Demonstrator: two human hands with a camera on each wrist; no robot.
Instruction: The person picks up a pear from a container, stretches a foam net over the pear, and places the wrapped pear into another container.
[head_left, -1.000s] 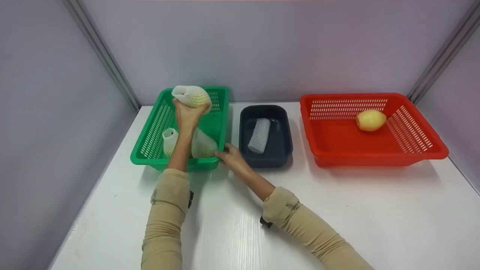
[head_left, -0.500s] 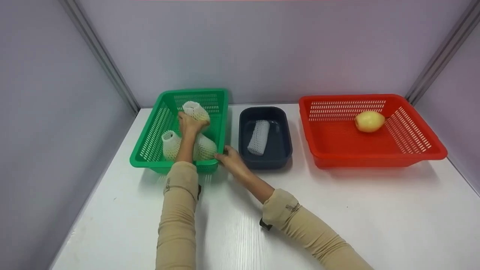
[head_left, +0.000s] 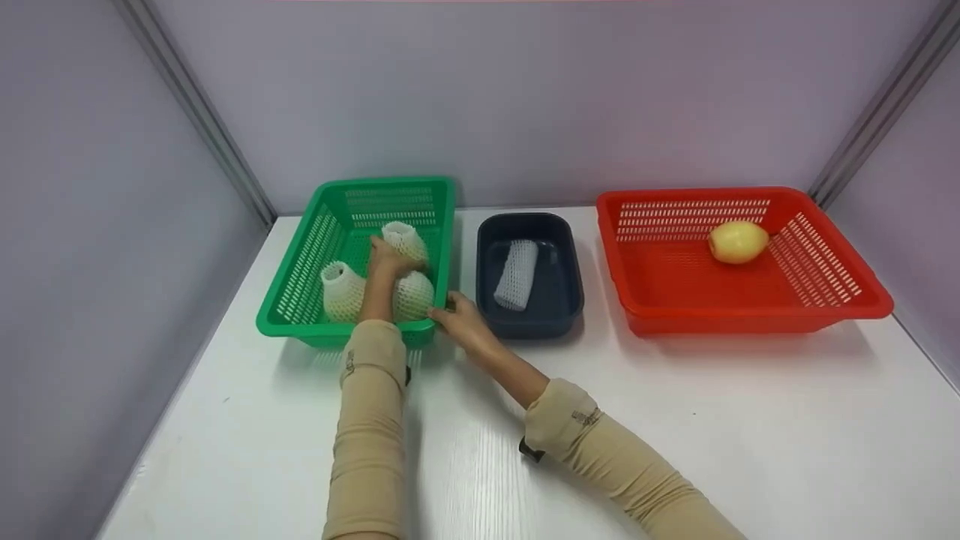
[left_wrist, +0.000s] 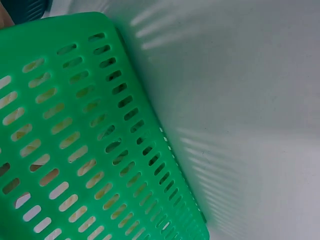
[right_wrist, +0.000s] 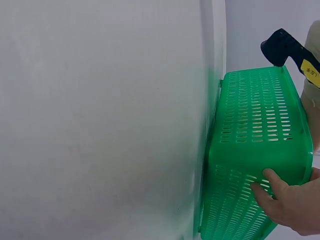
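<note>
In the green basket [head_left: 289, 328], my left hand [head_left: 391, 264] holds a yellowish fruit in a white foam net [head_left: 406, 241], low among the others. Two more netted fruits lie at the basket's front: one on the left [head_left: 342, 292], one on the right [head_left: 414, 296], partly covered by my left hand and wrist. My right hand [head_left: 463, 321] grips the basket's front right corner; the right wrist view shows its fingers [right_wrist: 272, 197] against the slotted outer wall. Basket wall fills much of the left wrist view, hiding the left hand's grip.
A dark blue box [head_left: 529, 327] right of the green basket holds a loose white foam net [head_left: 517, 274]. Farther right, a red basket [head_left: 757, 319] holds a bare yellow fruit [head_left: 739, 241]. Walls [head_left: 525, 97] enclose the white table [head_left: 480, 465] at back and sides.
My left hand has lowered the netted fruit from above the green basket's back into it, then shifted slightly toward the front right. My right hand has stayed at the corner.
</note>
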